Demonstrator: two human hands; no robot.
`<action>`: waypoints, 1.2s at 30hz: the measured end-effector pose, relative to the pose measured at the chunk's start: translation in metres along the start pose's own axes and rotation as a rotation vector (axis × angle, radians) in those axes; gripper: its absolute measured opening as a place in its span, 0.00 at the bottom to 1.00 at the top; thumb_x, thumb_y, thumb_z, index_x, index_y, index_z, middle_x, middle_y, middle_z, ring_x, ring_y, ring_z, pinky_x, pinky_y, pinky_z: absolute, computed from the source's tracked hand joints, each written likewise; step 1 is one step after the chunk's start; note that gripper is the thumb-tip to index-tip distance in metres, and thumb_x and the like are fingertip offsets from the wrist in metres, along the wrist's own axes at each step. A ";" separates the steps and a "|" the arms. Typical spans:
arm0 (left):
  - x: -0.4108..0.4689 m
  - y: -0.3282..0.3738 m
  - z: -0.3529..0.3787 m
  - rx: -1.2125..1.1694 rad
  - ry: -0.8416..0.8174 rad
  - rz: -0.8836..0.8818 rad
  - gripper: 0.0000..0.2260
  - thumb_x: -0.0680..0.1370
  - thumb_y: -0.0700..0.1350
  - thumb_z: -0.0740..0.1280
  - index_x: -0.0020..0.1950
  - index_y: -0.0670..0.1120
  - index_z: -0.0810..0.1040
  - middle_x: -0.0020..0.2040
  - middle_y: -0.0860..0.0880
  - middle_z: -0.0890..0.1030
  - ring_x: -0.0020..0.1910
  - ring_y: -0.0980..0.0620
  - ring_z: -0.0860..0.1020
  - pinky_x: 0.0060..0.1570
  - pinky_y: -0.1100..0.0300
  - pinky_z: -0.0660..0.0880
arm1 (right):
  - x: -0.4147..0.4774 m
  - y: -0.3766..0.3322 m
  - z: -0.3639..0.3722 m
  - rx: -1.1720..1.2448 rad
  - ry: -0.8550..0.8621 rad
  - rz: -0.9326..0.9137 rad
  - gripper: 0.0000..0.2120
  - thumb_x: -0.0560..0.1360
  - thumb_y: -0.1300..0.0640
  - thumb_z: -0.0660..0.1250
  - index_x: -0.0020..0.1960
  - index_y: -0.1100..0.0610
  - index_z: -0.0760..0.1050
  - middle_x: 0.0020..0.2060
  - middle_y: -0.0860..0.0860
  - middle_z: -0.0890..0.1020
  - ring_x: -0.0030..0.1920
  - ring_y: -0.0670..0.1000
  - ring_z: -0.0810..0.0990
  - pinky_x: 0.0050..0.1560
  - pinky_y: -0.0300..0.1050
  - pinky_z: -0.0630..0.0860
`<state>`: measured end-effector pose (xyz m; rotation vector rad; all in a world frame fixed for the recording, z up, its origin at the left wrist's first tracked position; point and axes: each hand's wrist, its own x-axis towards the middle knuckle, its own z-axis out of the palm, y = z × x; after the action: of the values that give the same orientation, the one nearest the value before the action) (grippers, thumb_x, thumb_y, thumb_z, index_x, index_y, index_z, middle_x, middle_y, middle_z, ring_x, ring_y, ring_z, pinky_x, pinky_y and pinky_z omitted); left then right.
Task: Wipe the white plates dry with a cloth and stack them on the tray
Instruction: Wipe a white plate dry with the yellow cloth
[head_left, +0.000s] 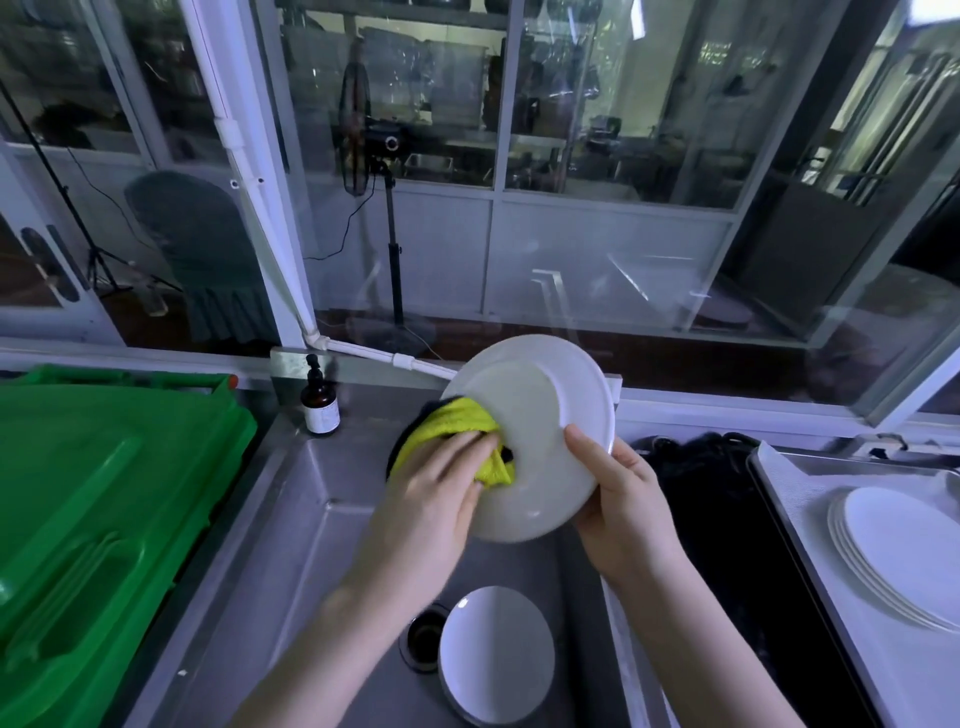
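I hold a white plate (540, 410) tilted up over the steel sink (311, 519). My right hand (618, 509) grips its lower right rim, thumb on the face. My left hand (436, 499) presses a yellow cloth (457, 431) with a dark backing against the plate's left side. Another white plate (496, 654) lies in the sink bottom beside the drain (423, 639). A stack of several white plates (904, 556) rests on the metal tray (810, 483) at the right.
A green bin lid (93, 519) fills the left side. A brown pump bottle (320, 400) stands at the sink's back left corner. A dark mat (727, 519) lies between sink and tray. Glass windows rise behind the counter.
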<state>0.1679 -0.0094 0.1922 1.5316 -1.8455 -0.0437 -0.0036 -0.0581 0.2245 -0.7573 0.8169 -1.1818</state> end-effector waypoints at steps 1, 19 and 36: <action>-0.007 0.007 0.002 -0.016 -0.020 0.006 0.19 0.79 0.39 0.64 0.70 0.47 0.75 0.68 0.51 0.75 0.66 0.48 0.72 0.66 0.53 0.70 | 0.000 0.001 0.000 -0.007 0.006 0.004 0.14 0.69 0.56 0.71 0.51 0.62 0.83 0.48 0.62 0.86 0.46 0.58 0.85 0.44 0.49 0.83; -0.010 0.006 0.003 0.007 0.019 0.094 0.19 0.79 0.43 0.58 0.69 0.47 0.75 0.67 0.52 0.76 0.61 0.46 0.74 0.65 0.51 0.70 | -0.008 0.022 0.007 -0.006 -0.048 0.064 0.12 0.71 0.56 0.71 0.51 0.61 0.85 0.51 0.63 0.85 0.48 0.58 0.86 0.47 0.49 0.84; 0.008 -0.078 0.011 -1.124 -0.037 -1.115 0.09 0.79 0.43 0.63 0.52 0.47 0.83 0.43 0.46 0.85 0.39 0.50 0.83 0.36 0.62 0.79 | -0.022 0.037 -0.024 -1.180 -0.233 -0.481 0.18 0.76 0.63 0.70 0.50 0.38 0.82 0.31 0.32 0.77 0.32 0.34 0.74 0.35 0.25 0.68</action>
<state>0.2268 -0.0438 0.1527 1.4144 -0.4833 -1.3477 -0.0105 -0.0312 0.1843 -2.1055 1.1530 -0.9042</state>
